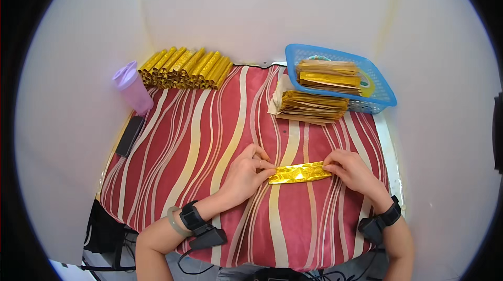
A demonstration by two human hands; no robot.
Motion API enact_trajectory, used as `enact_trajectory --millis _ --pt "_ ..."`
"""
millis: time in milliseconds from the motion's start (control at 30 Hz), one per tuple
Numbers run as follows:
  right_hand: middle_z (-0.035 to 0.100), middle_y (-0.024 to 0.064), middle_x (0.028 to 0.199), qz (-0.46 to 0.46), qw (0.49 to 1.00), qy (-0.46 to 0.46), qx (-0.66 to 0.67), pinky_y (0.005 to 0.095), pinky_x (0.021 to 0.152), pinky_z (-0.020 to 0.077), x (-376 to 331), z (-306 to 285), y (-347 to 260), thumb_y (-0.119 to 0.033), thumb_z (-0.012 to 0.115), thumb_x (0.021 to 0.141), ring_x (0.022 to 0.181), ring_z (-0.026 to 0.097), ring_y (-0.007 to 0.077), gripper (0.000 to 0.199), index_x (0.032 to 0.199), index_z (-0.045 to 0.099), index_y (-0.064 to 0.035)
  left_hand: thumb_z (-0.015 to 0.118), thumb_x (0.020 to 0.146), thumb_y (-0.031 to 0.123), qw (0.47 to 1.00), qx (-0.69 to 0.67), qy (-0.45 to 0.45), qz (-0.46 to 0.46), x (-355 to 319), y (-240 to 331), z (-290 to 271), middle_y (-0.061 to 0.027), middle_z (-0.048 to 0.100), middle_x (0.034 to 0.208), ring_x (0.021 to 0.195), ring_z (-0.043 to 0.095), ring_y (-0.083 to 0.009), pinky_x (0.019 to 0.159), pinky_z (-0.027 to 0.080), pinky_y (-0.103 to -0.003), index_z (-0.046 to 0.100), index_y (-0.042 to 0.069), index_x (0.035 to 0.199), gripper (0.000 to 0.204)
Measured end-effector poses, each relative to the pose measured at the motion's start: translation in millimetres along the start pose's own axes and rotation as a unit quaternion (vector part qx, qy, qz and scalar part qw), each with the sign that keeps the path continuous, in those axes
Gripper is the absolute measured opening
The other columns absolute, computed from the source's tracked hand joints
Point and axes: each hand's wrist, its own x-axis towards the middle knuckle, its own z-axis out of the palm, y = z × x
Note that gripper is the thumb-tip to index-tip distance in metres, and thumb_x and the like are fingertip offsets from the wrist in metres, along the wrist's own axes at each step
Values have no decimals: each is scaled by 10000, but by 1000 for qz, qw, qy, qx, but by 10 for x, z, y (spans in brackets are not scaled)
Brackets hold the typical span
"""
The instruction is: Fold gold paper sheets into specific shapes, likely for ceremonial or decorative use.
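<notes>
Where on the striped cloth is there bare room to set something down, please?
The widest free patch of cloth lies between the black slab and the left hand, below the rolls. Another lies between the gold sheet and the near edge. The back corners are crowded: cup and rolls left, basket and paper stack right.

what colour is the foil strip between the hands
The foil strip is shiny gold, clearest in the head view.

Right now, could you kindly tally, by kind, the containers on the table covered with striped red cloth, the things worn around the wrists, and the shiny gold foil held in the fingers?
Tall purple plastic cup: 1
Blue perforated plastic basket: 1
Black wrist straps: 2
Pale round bangle: 1
Gold foil strip, between left hand and right hand: 1
Total: 6
</notes>
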Motion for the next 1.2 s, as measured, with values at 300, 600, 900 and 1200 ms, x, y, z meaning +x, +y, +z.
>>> enact_trajectory --millis 300,600,900,1200 --pt "618 155 862 61 993 42 89 401 715 479 77 70 16 -71 634 864 814 609 335 122 926 570 12 718 793 29 997 -34 -10 -69 58 68 -51 -72 545 977 830 564 -155 730 467 -285 661 7 920 141" --pt "609 136 850 30 992 90 86 369 683 475 48 133 78 -65 653 852 781 610 301 101 892 583 -3 710 808 45 999 16 -36 10 75 -55 -76 -65 552 982 903 549 -189 780 457 -301 644 18 901 118" --pt "658 104 801 20 984 134 116 313 628 484 -42 91 56 -76 699 831 698 633 194 128 929 658 -5 704 820 44 988 -102 -46 -107 62 55 -103 -60 627 902 928 545 -198 834 454 -312 685 27 956 138" --pt "667 113 825 -52 986 116 108 314 669 507 -41 77 48 -64 697 821 737 640 233 134 936 677 2 705 780 21 992 50 16 116 65 -73 -117 -58 641 875 895 539 -245 800 457 -338 704 41 939 160"
